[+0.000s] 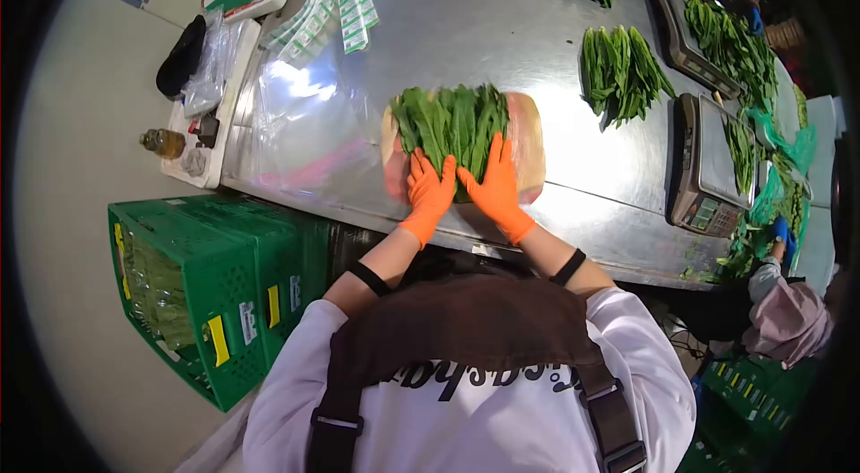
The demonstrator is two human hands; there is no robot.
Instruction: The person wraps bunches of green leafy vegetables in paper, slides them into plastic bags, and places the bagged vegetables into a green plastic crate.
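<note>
A bunch of leafy greens [452, 125] lies on a pale pinkish board or pad [528, 141] at the front of the metal table. My left hand [430, 193], in an orange glove, rests on the lower left of the bunch with its fingers stretched out. Against the lower right side of the leaves lies my right hand [497, 191], also gloved in orange, its fingers extended and thumb spread inward. Both thumbs come close together over the lower end of the bunch. The undersides of the hands are hidden.
Two more bunches of greens [618, 72] lie right of me on the metal table [466, 16]. Weighing scales [712, 159] stand beyond. Clear plastic bags [300, 115] and a label strip [336, 3] are at left. Green crates [197, 249] stand below. A co-worker's blue-gloved hand [784, 236] is far right.
</note>
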